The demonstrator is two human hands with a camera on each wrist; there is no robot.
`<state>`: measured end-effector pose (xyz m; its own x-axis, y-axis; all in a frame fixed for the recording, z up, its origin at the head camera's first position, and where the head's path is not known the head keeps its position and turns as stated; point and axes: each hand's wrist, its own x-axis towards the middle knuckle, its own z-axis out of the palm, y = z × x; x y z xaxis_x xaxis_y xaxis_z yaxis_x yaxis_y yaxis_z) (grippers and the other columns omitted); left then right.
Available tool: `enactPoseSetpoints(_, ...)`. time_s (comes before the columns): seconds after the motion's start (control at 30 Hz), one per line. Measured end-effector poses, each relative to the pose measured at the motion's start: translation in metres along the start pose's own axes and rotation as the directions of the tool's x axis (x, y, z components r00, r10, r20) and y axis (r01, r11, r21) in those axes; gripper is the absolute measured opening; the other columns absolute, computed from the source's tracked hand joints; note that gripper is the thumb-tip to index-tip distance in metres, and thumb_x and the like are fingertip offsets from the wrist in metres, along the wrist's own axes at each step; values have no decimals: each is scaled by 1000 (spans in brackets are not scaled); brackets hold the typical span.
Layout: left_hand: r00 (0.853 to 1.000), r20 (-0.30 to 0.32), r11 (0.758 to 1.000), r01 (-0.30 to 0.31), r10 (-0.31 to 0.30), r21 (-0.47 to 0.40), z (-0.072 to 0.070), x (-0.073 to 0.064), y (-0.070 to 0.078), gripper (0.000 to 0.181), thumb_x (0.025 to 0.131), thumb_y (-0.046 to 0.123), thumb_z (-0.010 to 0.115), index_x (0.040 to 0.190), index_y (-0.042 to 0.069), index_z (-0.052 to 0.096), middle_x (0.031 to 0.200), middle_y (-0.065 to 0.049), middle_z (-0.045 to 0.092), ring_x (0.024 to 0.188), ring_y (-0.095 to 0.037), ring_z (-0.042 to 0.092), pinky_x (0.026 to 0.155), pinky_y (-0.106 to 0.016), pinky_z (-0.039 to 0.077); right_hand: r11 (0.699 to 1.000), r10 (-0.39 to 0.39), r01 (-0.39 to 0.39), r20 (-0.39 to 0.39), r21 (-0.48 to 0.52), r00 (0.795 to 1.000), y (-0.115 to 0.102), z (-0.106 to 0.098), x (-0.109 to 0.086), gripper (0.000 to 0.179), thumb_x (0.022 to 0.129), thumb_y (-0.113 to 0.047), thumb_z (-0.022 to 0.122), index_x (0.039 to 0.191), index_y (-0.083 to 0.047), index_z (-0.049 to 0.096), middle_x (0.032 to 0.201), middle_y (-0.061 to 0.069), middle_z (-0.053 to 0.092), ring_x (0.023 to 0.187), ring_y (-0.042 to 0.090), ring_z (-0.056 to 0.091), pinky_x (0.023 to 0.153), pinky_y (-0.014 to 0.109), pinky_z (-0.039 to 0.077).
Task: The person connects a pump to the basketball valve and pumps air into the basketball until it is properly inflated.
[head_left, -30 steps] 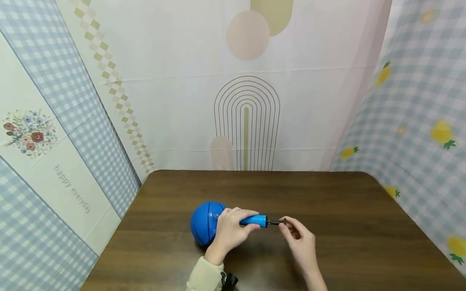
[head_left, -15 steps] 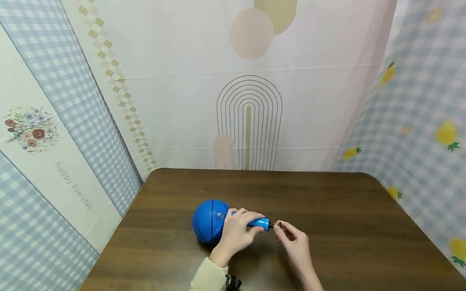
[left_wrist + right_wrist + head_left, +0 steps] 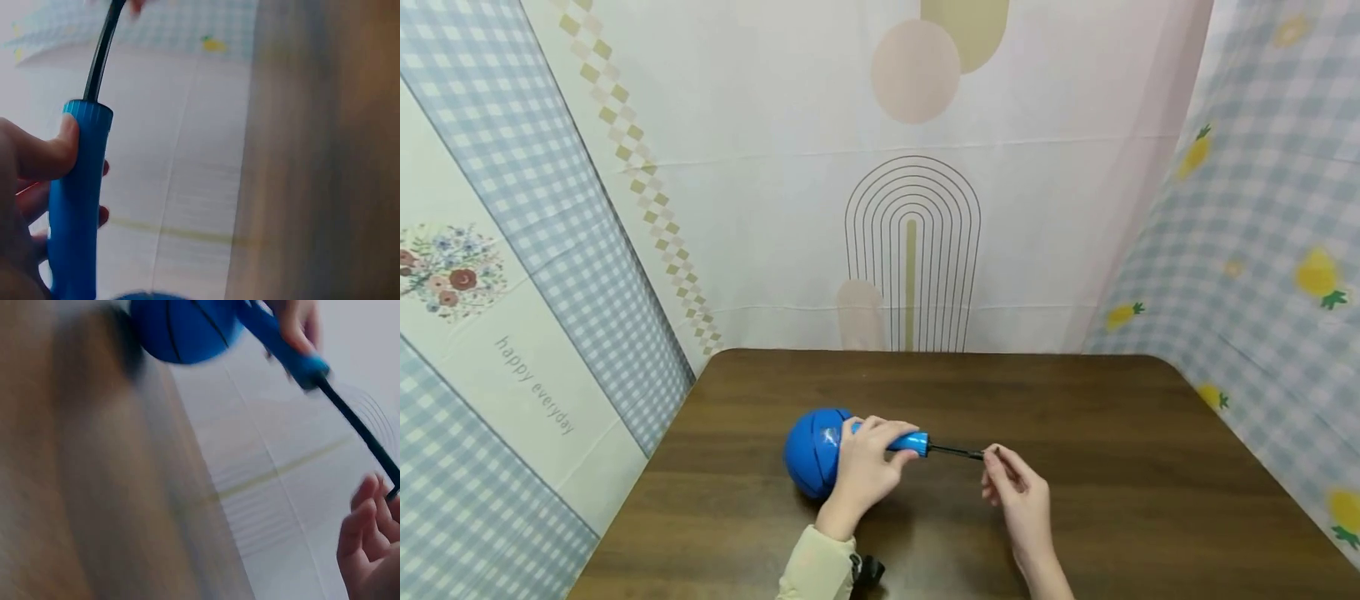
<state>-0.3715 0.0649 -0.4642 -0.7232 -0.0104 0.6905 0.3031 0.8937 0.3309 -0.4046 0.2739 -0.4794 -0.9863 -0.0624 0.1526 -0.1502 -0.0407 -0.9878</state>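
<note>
A blue hand pump (image 3: 913,444) lies nearly level, its black rod (image 3: 953,451) drawn out to the right. My left hand (image 3: 868,462) grips the blue barrel (image 3: 78,200), thumb along one side and fingers round the other. At the rod's far end, my right hand (image 3: 1018,492) pinches the handle between thumb and fingers; the right wrist view shows its curled fingers (image 3: 359,534) by the rod end. A blue ball (image 3: 811,454) with dark seam lines sits at the barrel's left end, partly covered by my left hand. The joint between pump and ball is hidden.
The brown wooden table (image 3: 1120,433) stretches beneath both hands. A printed white cloth (image 3: 760,233) hangs behind its far edge, with checked cloths (image 3: 1262,250) at the sides. A black strap piece (image 3: 868,572) sits by the left sleeve (image 3: 820,562).
The right hand pushed the rod in by half a second ago, then pulled it out; more rod shows now. Pump, ball and left hand shifted slightly right, then back left, and the ball turned.
</note>
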Motion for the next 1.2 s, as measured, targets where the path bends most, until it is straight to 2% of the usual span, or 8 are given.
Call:
enactPoseSetpoints(0.17, 993, 80, 997, -82, 81, 11, 13, -2, 17, 27, 84, 33, 74, 110, 30, 72, 105, 13, 73, 94, -10, 62, 89, -45, 40, 998, 4, 6, 152, -62, 988, 6, 10, -1, 24, 94, -17, 63, 107, 3, 65, 56, -3, 54, 46, 8, 51, 48, 27, 48)
enactPoseSetpoints(0.37, 994, 100, 998, -39, 43, -49, 12, -2, 10, 31, 82, 35, 75, 113, 32, 71, 106, 13, 73, 97, -8, 63, 94, -47, 41, 997, -25, 33, 107, -72, 994, 5, 7, 3, 21, 88, -14, 71, 101, 2, 69, 58, -6, 54, 49, 8, 50, 50, 26, 45)
enactPoseSetpoints(0.5, 999, 32, 999, -5, 7, -38, 5, 2, -4, 33, 80, 33, 77, 112, 31, 72, 106, 11, 74, 97, -9, 63, 94, -49, 41, 1000, 11, -11, 5, 10, 1000, 1, -3, 10, 22, 89, -15, 71, 102, 3, 70, 60, -9, 58, 50, 7, 49, 51, 23, 43)
enactPoseSetpoints(0.63, 998, -39, 998, 48, -49, -41, 1, 4, -11, 33, 76, 28, 81, 109, 28, 74, 103, 8, 75, 95, -11, 63, 94, -48, 40, 994, 76, -71, -63, 86, 995, -1, -9, 14, 13, 91, -19, 69, 98, -8, 72, 64, -11, 61, 50, 5, 50, 51, 21, 44)
enactPoseSetpoints(0.77, 999, -40, 999, 24, -26, -46, 6, 4, -4, 30, 77, 27, 80, 106, 26, 75, 101, 7, 75, 92, -12, 63, 90, -46, 40, 994, 71, -72, 22, 85, 997, 2, -4, 13, 15, 94, -20, 65, 101, -7, 68, 61, -7, 56, 50, 5, 49, 48, 21, 45)
enactPoseSetpoints(0.97, 999, 37, 993, -15, 20, -114, 16, 3, 13, 29, 78, 30, 79, 106, 26, 75, 100, 9, 75, 90, -9, 63, 89, -45, 39, 1000, 27, -26, 184, -9, 983, 9, 6, 7, 25, 93, -14, 65, 108, 6, 59, 51, -4, 48, 44, 6, 46, 41, 25, 44)
enactPoseSetpoints(1.1, 997, 70, 992, -4, 13, -123, 15, 4, 12, 32, 77, 32, 79, 109, 29, 74, 101, 11, 74, 92, -7, 62, 92, -46, 40, 998, -9, 21, 185, -61, 983, 6, 6, 8, 24, 91, -13, 68, 106, 4, 61, 51, -6, 47, 44, 5, 44, 43, 27, 43)
enactPoseSetpoints(1.2, 998, 58, 996, -11, 16, -91, 11, 8, 6, 33, 78, 34, 78, 110, 30, 74, 102, 12, 74, 94, -7, 63, 93, -46, 41, 997, -25, 33, 127, -66, 992, 2, 2, 11, 23, 89, -13, 69, 106, 3, 64, 53, -7, 48, 44, 5, 44, 45, 26, 42)
